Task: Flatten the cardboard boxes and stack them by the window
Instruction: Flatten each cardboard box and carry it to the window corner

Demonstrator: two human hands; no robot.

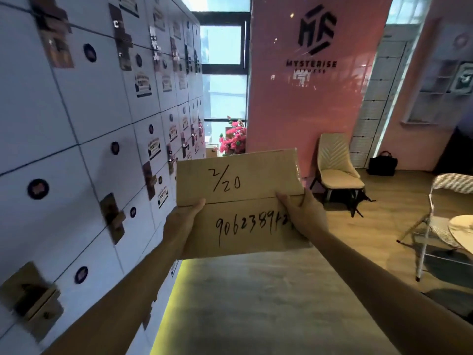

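Two chairs [336, 170] beyond held box [238, 201]

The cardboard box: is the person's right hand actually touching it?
Touching. The head view shows the right hand gripping the cardboard box at its right edge, fingers lying on the top face.

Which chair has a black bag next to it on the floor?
The padded beige armchair by the pink wall; the black bag sits beside it. The metal folding chair has none.
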